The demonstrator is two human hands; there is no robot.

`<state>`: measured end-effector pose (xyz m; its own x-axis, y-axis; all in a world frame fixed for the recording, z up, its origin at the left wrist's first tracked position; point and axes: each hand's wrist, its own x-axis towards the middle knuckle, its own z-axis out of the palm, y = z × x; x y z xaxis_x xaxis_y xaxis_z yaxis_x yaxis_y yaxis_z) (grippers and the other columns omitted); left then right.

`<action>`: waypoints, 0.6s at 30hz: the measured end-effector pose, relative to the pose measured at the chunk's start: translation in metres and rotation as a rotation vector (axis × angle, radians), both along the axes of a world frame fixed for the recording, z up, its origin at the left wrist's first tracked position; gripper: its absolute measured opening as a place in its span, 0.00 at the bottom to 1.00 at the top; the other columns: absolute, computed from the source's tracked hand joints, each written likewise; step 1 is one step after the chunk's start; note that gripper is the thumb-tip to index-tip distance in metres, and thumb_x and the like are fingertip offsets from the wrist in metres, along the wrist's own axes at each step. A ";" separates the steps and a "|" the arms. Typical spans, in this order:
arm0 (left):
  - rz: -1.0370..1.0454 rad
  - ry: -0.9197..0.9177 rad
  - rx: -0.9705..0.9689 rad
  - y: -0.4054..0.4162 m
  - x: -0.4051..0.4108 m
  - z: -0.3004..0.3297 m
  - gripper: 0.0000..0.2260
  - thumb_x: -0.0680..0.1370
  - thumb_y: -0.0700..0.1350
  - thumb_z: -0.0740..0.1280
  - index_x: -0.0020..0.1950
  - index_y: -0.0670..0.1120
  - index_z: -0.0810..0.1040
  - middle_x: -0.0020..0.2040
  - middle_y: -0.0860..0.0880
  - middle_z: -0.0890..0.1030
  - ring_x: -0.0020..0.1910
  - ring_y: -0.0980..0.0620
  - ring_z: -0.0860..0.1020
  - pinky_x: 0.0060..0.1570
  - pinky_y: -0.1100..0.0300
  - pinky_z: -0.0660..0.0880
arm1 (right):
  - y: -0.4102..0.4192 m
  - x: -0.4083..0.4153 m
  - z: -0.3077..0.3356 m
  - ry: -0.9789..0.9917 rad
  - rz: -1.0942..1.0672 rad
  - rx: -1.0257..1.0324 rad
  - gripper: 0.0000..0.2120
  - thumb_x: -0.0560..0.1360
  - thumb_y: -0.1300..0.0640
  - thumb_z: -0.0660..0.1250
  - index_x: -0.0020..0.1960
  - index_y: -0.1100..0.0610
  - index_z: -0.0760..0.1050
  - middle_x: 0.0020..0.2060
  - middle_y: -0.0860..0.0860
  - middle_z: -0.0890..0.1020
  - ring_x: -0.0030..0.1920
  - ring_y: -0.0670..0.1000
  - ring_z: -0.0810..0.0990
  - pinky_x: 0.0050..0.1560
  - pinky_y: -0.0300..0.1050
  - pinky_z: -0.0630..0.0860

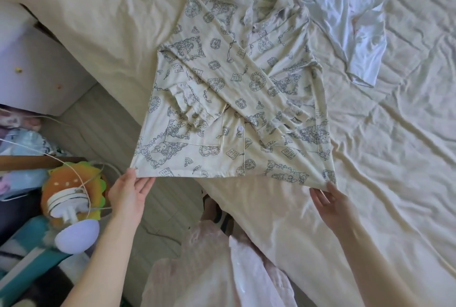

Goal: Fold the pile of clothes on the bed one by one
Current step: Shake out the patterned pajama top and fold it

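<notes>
Head view, steeply down onto bed (370, 134)

Soft daylight falling evenly across bed (370, 134), brightest toward upper right, where white garment (345, 10) is washing out slightly. Shadows staying faint in sheet creases; darker shade pooling at lower left among floor clutter. No hard glare showing. Wide-angle lens bending edges, forearms stretching toward bottom corners. Centre printed shirt (234, 97) appearing reasonably sharp; fabric at bottom edge blurring, print detail smearing from compression.
</notes>
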<state>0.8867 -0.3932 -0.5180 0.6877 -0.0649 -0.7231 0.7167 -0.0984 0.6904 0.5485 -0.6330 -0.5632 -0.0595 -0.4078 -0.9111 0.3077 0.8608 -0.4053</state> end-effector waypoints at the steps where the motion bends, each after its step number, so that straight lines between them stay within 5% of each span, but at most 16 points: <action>1: -0.005 -0.009 0.002 0.000 -0.003 0.008 0.07 0.82 0.42 0.58 0.54 0.41 0.73 0.54 0.44 0.79 0.51 0.49 0.80 0.53 0.50 0.75 | 0.002 0.000 0.007 -0.020 0.003 -0.008 0.04 0.80 0.63 0.59 0.50 0.62 0.72 0.46 0.56 0.79 0.47 0.55 0.81 0.57 0.52 0.76; 6: 0.018 -0.032 0.054 0.016 -0.020 0.042 0.08 0.83 0.43 0.57 0.49 0.44 0.74 0.50 0.47 0.80 0.48 0.50 0.80 0.55 0.50 0.75 | 0.018 -0.015 0.042 0.021 0.014 0.003 0.05 0.80 0.63 0.58 0.48 0.61 0.72 0.45 0.56 0.78 0.46 0.55 0.80 0.56 0.51 0.76; 12: 0.031 0.067 0.092 0.044 -0.052 0.065 0.09 0.83 0.42 0.55 0.56 0.38 0.71 0.56 0.40 0.77 0.46 0.48 0.79 0.58 0.48 0.73 | 0.049 -0.048 0.076 0.131 0.027 0.009 0.07 0.81 0.62 0.58 0.46 0.63 0.70 0.42 0.59 0.77 0.37 0.56 0.82 0.31 0.45 0.82; 15: -0.002 0.085 0.064 0.039 -0.060 0.070 0.11 0.83 0.42 0.55 0.61 0.36 0.68 0.54 0.40 0.78 0.46 0.47 0.79 0.58 0.48 0.76 | 0.049 -0.048 0.077 0.134 0.096 -0.040 0.07 0.80 0.63 0.58 0.46 0.64 0.70 0.42 0.61 0.77 0.31 0.54 0.84 0.29 0.43 0.81; 18: 0.016 0.080 0.009 0.015 -0.050 0.074 0.12 0.83 0.43 0.55 0.61 0.36 0.69 0.55 0.39 0.77 0.47 0.46 0.80 0.55 0.50 0.76 | 0.030 -0.033 0.075 0.080 0.122 -0.117 0.05 0.80 0.63 0.58 0.48 0.61 0.73 0.42 0.60 0.78 0.39 0.55 0.83 0.33 0.42 0.81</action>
<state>0.8370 -0.3784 -0.4437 0.6287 -0.0478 -0.7762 0.7710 -0.0922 0.6301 0.5158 -0.6027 -0.4887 -0.0736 -0.5192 -0.8515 0.1671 0.8353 -0.5238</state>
